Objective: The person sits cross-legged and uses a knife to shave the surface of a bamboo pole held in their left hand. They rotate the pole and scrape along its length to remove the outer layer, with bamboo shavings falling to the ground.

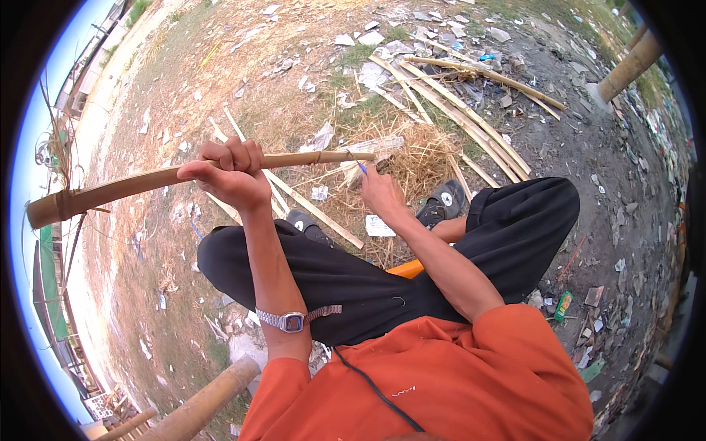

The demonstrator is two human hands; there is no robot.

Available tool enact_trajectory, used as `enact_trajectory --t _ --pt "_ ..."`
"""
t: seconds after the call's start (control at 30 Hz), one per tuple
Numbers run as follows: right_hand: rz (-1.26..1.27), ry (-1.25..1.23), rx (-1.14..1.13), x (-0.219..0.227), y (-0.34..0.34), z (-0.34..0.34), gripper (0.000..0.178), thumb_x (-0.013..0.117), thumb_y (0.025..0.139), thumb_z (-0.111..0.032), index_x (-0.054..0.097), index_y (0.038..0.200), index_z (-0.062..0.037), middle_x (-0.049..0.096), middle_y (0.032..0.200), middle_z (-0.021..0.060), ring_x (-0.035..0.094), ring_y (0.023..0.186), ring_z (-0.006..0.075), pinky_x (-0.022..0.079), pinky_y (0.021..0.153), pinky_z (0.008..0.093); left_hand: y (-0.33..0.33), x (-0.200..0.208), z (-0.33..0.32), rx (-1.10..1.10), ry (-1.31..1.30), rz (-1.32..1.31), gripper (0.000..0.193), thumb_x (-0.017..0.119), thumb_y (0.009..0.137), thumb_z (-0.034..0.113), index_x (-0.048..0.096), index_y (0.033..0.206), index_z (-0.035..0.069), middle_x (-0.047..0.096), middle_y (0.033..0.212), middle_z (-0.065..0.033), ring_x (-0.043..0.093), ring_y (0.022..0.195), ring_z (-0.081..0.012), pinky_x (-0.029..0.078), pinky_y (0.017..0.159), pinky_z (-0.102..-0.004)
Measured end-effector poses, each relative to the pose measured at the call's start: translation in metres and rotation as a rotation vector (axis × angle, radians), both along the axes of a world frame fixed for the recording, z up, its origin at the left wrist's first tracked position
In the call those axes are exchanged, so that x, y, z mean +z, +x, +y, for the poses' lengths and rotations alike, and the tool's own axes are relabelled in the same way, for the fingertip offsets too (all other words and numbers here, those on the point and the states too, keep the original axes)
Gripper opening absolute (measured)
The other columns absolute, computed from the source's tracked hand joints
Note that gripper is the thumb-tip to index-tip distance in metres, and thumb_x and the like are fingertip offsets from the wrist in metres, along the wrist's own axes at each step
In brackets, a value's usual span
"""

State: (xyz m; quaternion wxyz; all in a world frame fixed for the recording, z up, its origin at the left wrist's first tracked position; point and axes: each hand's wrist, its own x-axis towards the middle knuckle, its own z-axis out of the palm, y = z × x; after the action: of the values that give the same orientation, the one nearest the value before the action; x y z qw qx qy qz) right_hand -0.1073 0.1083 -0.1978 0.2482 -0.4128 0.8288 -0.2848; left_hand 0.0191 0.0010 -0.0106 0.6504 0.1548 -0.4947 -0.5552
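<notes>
My left hand (232, 176) is wrapped round a long bamboo pole (132, 192), raised off the ground and running from the far left toward the middle. The pole's thick end is at the left, and its thinner end lies just above my right hand (384, 197). My right hand is closed on a small blue-handled tool (362, 167), its tip close to that thin end. Most of the tool is hidden by my fingers, and its blade or head cannot be made out. Dry straw and shavings (423, 154) lie on the ground beyond my right hand.
Split bamboo strips (471, 121) lie at the far right, with more strips (309, 209) under the pole. Bamboo posts (631, 65) stand at the upper right and one (202, 404) at the lower left. Scattered litter, including a green packet (563, 306), covers the ground around my feet.
</notes>
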Motion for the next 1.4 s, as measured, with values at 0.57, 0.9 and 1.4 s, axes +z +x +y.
enact_trajectory --t 0.57,0.9,1.4 --pt "-0.096 -0.022 0.036 0.028 0.011 -0.011 0.023 0.037 0.090 -0.017 0.046 0.102 0.0006 0.059 0.081 0.0283 0.060 0.080 0.0424 0.046 0.070 0.0511 -0.004 -0.004 0.002 -0.055 -0.038 -0.030 0.061 0.027 0.080 0.071 0.020 0.058 0.015 0.013 0.046 0.0060 0.008 0.038 -0.0055 0.010 0.035 -0.0220" --pt "-0.030 -0.050 -0.085 -0.037 -0.009 -0.005 0.025 0.038 0.091 -0.025 0.046 0.096 -0.0020 0.058 0.072 0.0294 0.057 0.067 0.0476 0.045 0.062 0.0549 -0.008 -0.005 0.002 -0.138 -0.065 -0.025 0.063 0.026 0.077 0.074 0.022 0.058 0.015 0.014 0.045 0.0057 0.005 0.040 -0.0055 0.008 0.037 -0.0227" --pt "-0.042 0.049 -0.132 -0.121 -0.039 -0.023 0.025 0.039 0.091 -0.026 0.045 0.095 -0.0020 0.058 0.071 0.0290 0.056 0.068 0.0484 0.044 0.061 0.0542 -0.015 0.002 0.000 -0.070 -0.061 -0.076 0.065 0.024 0.075 0.077 0.021 0.058 0.015 0.014 0.043 0.0046 0.006 0.038 -0.0057 0.008 0.037 -0.0230"
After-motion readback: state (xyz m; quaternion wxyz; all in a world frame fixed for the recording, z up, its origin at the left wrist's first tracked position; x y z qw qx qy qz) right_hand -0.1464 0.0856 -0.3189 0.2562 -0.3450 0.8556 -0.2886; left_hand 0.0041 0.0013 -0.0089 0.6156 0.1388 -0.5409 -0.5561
